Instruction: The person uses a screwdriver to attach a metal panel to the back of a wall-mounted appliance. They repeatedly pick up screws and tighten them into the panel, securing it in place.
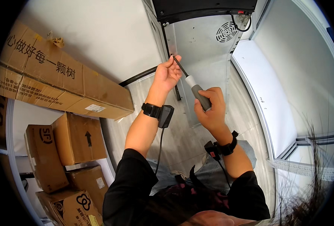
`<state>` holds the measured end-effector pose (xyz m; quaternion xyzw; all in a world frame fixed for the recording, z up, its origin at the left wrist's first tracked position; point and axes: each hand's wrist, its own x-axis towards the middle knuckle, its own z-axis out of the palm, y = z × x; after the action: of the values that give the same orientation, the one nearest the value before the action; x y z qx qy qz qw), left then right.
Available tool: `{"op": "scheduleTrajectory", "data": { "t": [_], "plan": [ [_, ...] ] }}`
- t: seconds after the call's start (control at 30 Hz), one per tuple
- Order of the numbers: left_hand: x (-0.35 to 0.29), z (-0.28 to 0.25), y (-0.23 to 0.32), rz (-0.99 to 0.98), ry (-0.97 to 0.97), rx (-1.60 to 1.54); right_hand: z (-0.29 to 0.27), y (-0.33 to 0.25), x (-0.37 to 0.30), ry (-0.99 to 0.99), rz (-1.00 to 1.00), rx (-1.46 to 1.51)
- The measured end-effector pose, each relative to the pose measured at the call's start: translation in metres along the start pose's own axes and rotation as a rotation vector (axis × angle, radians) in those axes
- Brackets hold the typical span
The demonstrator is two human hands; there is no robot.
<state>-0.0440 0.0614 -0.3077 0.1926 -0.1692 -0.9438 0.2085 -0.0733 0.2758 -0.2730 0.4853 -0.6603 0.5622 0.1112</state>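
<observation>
A screwdriver [200,96] with a grey and white handle is gripped in my right hand [215,107], its dark shaft slanting up and to the left. The shaft's tip meets the fingertips of my left hand [168,73], where thumb and forefinger are pinched together. Whatever small thing lies in that pinch is too small to make out. Both hands are in front of the left edge of a grey metal cabinet [202,56], which has a black top section [206,9] and a round slotted vent [226,32]. A black strap with a cabled box circles each wrist.
A long cardboard box [71,88] lies at the left, with several smaller cartons [80,137] stacked below it. White panels [95,34] stand behind on the left, and a white ledge [263,83] runs along the right. A black cable [246,29] loops from the cabinet's top.
</observation>
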Motion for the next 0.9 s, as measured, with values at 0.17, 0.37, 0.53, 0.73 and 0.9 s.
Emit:
{"op": "scheduleTrajectory", "data": {
  "t": [0.17, 0.37, 0.53, 0.73, 0.9],
  "plan": [
    [-0.003, 0.008, -0.002, 0.002, 0.031, 0.007, 0.009, 0.001, -0.002, 0.02, -0.026, -0.025],
    [-0.002, 0.005, -0.001, 0.006, 0.002, 0.052, 0.013, -0.001, -0.004, 0.028, -0.075, -0.06],
    [-0.001, 0.004, -0.001, -0.002, -0.026, 0.042, 0.013, -0.002, -0.008, 0.028, -0.055, -0.059],
    [0.001, -0.001, 0.0, -0.016, -0.082, 0.016, 0.011, 0.001, -0.006, 0.016, -0.013, -0.03],
    [-0.004, 0.009, -0.004, 0.039, 0.013, 0.042, 0.012, 0.001, -0.005, 0.013, -0.053, -0.07]
  ]
}}
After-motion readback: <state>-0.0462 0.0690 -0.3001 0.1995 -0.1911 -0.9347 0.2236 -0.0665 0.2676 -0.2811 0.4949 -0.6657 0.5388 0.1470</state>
